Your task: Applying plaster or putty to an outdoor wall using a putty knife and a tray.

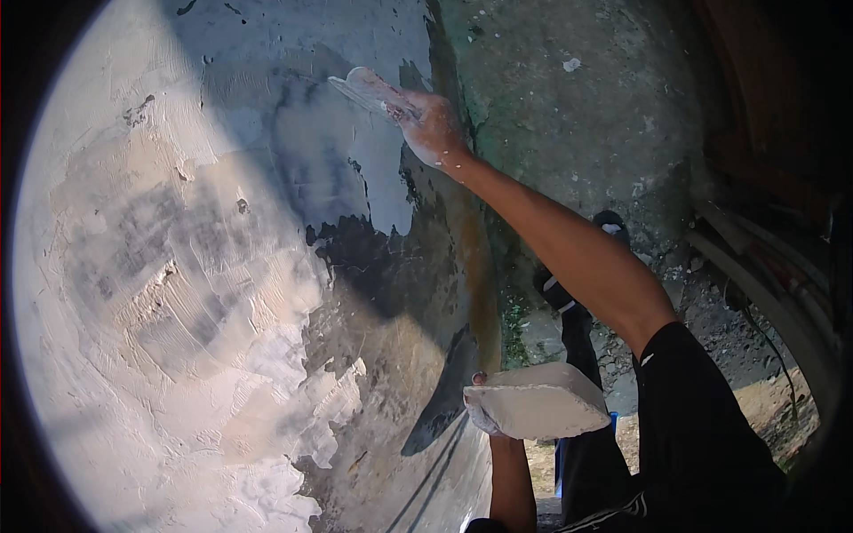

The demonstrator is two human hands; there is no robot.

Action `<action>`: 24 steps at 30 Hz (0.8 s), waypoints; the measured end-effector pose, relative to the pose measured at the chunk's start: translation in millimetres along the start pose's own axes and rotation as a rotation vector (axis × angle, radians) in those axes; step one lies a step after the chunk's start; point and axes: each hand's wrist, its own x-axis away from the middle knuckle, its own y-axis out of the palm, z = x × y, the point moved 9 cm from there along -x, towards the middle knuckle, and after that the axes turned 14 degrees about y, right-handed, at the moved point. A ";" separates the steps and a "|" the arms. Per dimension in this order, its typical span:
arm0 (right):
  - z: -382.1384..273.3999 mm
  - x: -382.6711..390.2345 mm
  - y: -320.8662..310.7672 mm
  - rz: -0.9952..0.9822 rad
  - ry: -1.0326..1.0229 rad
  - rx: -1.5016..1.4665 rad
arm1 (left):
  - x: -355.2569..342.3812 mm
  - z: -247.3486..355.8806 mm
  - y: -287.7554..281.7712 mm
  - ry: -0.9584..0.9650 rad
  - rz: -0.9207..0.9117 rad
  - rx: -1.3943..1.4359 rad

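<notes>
Along the far part of the patchy white-and-grey plastered wall (222, 293), the right hand (433, 131) grips a flat, white-smeared spatula (369, 87); near, the left hand (480, 415) holds a broad, pale, paste-coated board (538, 400), which could lose paste if it tilts.

Strong sunlight makes the lower left of the plastered surface (235, 355) very pale, while a slanting shadow (306, 169) leaves its upper part dim and bluish. The fisheye rim is round and black, the right side rather dark.
</notes>
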 end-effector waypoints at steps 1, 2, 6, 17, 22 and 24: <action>-4.3 10.5 8.9 -0.019 0.002 -0.011 | -0.3 11.3 -14.1 0.022 0.005 0.000; -7.0 23.4 8.8 -0.071 0.016 -0.053 | -2.1 19.9 -27.0 0.051 -0.040 -0.016; -21.7 80.6 8.2 -0.203 0.074 -0.013 | 6.0 22.6 -22.1 0.070 -0.011 -0.032; -16.6 256.2 10.1 -0.372 -0.125 -0.123 | 26.4 50.9 -27.3 0.005 -0.076 0.017; -10.4 345.5 -4.9 -0.434 -0.162 -0.042 | 51.5 59.0 -32.4 -0.045 -0.090 0.025; 13.4 370.4 -1.4 -0.666 0.006 -0.096 | 58.5 60.1 -34.0 -0.039 -0.070 -0.022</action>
